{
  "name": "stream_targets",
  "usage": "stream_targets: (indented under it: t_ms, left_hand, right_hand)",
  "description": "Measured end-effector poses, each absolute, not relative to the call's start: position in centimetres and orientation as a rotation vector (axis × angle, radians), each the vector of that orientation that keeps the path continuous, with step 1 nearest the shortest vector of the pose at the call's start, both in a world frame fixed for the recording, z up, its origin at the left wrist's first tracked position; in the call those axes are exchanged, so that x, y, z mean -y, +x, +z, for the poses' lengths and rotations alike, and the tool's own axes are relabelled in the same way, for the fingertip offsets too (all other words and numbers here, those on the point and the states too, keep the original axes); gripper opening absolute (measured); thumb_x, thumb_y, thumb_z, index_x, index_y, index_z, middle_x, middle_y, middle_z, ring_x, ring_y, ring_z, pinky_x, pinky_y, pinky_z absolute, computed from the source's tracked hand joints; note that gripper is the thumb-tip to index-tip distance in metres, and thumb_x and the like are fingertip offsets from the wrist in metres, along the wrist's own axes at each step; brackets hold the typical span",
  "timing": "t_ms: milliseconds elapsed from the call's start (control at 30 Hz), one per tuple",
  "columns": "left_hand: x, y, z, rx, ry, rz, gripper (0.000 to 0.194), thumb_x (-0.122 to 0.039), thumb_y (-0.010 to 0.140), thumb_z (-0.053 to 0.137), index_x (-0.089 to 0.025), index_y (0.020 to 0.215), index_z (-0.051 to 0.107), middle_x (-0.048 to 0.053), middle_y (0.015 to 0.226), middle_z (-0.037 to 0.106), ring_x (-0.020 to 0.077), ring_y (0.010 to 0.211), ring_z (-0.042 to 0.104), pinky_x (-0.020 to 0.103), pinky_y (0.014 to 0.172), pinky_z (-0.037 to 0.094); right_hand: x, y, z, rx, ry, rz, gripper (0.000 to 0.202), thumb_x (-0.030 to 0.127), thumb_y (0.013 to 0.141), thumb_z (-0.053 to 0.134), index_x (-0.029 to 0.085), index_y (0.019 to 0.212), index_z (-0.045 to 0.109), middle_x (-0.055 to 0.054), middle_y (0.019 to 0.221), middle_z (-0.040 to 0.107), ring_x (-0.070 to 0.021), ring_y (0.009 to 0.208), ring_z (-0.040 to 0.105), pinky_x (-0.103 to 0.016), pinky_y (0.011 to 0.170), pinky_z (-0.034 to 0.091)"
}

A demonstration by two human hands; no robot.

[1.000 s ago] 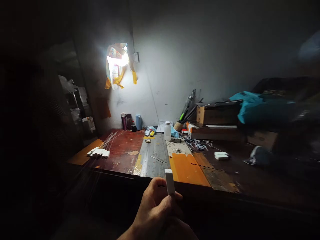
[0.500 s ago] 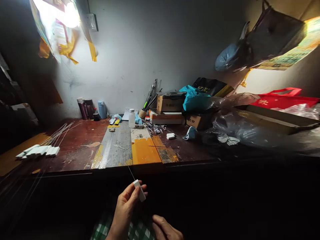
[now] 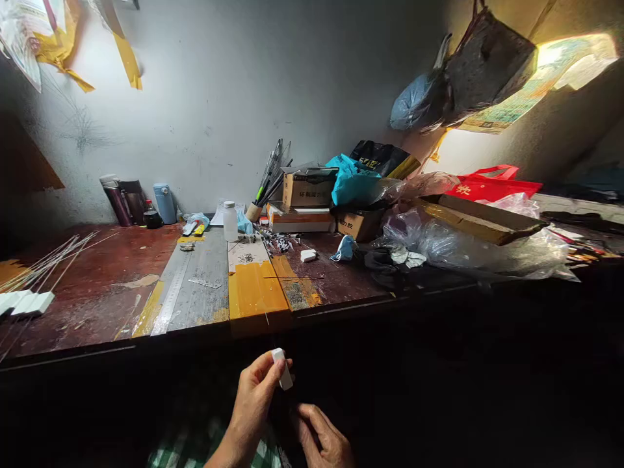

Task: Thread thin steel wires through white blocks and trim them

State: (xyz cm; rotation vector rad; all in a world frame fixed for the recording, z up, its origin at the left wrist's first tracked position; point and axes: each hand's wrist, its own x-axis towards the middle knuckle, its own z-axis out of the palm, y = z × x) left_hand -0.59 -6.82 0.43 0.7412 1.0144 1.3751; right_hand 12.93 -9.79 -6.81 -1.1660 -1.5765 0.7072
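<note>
In front of the table edge, my left hand pinches a small white block between thumb and fingers. The block is rectangular and tilted, and a thin rod above it shows only faintly against the dark. Lower and to the right, my right hand has its thumb and forefinger drawn together, apart from the block. Whatever those fingertips hold, if anything, is lost in shadow. More white blocks with long thin rods lie at the table's left end.
A steel ruler and orange tape cover the table's front middle. Behind stand a white bottle, a blue flask and cartons. Plastic bags and an open box crowd the right side.
My view has turned to the right, so the table and its things sit further left. Both hands stay close together, with the white block still in my left hand, now more upright.
</note>
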Motion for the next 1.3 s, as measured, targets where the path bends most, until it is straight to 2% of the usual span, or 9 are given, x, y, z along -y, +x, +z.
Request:
stream_targets:
  t_ms: [133, 300, 400, 500, 667, 767, 933, 1233, 1300]
  left_hand:
    - [5.5, 0.7, 0.1, -0.986, 0.860, 1.379, 0.036, -0.045, 0.073, 0.072, -0.015, 0.094, 0.072, 0.004, 0.079, 0.072, 0.0190, 0.071, 0.064, 0.030, 0.070, 0.049]
    - [4.3, 1.3, -0.8, -1.055, 0.981, 1.340, 0.034, -0.046, 0.078, 0.066, -0.014, 0.090, 0.070, 0.004, 0.073, 0.068, 0.0179, 0.067, 0.060, 0.028, 0.065, 0.046]
    - [3.5, 1.0, -0.8, -1.098, 1.013, 1.333, 0.034, -0.046, 0.079, 0.064, -0.013, 0.085, 0.070, 0.004, 0.073, 0.067, 0.0175, 0.067, 0.058, 0.027, 0.063, 0.044]
    - [2.7, 0.7, -0.9, -1.128, 1.032, 1.332, 0.035, -0.047, 0.079, 0.063, -0.013, 0.081, 0.069, 0.004, 0.072, 0.067, 0.0179, 0.068, 0.057, 0.026, 0.063, 0.042]
    - [1.4, 0.4, -1.6, -1.162, 1.055, 1.332, 0.039, -0.050, 0.076, 0.064, -0.011, 0.080, 0.070, 0.004, 0.070, 0.066, 0.0182, 0.066, 0.056, 0.027, 0.062, 0.042]
    - [0.9, 0.2, -1.8, -1.177, 1.061, 1.339, 0.040, -0.051, 0.074, 0.065, -0.011, 0.078, 0.071, 0.004, 0.067, 0.065, 0.0170, 0.063, 0.054, 0.026, 0.059, 0.040]
    - [0.9, -0.6, -1.5, -1.200, 1.060, 1.359, 0.039, -0.052, 0.073, 0.066, -0.012, 0.072, 0.070, 0.001, 0.063, 0.061, 0.0153, 0.060, 0.052, 0.024, 0.056, 0.038]
    - [2.3, -3.7, -1.3, -1.244, 1.010, 1.373, 0.039, -0.051, 0.073, 0.067, -0.012, 0.078, 0.071, 0.001, 0.067, 0.063, 0.0152, 0.063, 0.052, 0.023, 0.058, 0.040]
    - [2.6, -4.3, -1.0, -1.257, 0.987, 1.377, 0.040, -0.051, 0.072, 0.068, -0.012, 0.079, 0.070, 0.001, 0.067, 0.063, 0.0154, 0.063, 0.053, 0.023, 0.058, 0.040]
  right_hand:
    - [8.8, 14.0, -5.1, 1.586, -1.135, 0.751, 0.031, 0.043, 0.092, 0.047, 0.022, 0.091, 0.071, -0.006, 0.082, 0.070, -0.0175, 0.072, 0.067, -0.019, 0.068, 0.054]
    - [7.8, 14.4, -3.7, 1.672, -1.181, 0.877, 0.032, 0.036, 0.096, 0.040, 0.020, 0.102, 0.067, -0.007, 0.087, 0.070, -0.0181, 0.075, 0.067, -0.024, 0.074, 0.055]
    - [7.3, 14.0, -4.0, 1.687, -1.218, 0.861, 0.030, 0.037, 0.095, 0.043, 0.020, 0.105, 0.065, -0.006, 0.084, 0.069, -0.0181, 0.073, 0.067, -0.023, 0.068, 0.054]
    - [6.6, 13.6, -4.5, 1.684, -1.291, 0.792, 0.026, 0.038, 0.092, 0.048, 0.020, 0.102, 0.063, -0.004, 0.077, 0.067, -0.0157, 0.060, 0.064, -0.021, 0.057, 0.052]
    - [5.5, 13.5, -4.4, 1.718, -1.233, 0.668, 0.029, 0.035, 0.095, 0.042, 0.019, 0.095, 0.066, -0.006, 0.085, 0.067, -0.0170, 0.074, 0.066, -0.022, 0.068, 0.051]
    - [5.1, 13.4, -4.0, 1.734, -1.201, 0.643, 0.029, 0.033, 0.095, 0.041, 0.019, 0.092, 0.067, -0.006, 0.082, 0.067, -0.0169, 0.073, 0.066, -0.022, 0.066, 0.050]
    - [4.9, 12.7, -3.4, 1.767, -1.182, 0.712, 0.029, 0.029, 0.096, 0.039, 0.019, 0.090, 0.066, -0.005, 0.079, 0.067, -0.0160, 0.069, 0.064, -0.022, 0.063, 0.047]
    - [5.6, 10.0, -2.9, 1.779, -1.119, 0.835, 0.025, 0.027, 0.094, 0.042, 0.020, 0.088, 0.066, -0.004, 0.079, 0.066, -0.0163, 0.071, 0.062, -0.021, 0.066, 0.047]
    - [5.7, 9.4, -2.9, 1.773, -1.142, 0.883, 0.021, 0.026, 0.091, 0.046, 0.020, 0.092, 0.066, -0.003, 0.076, 0.065, -0.0153, 0.066, 0.061, -0.020, 0.060, 0.046]
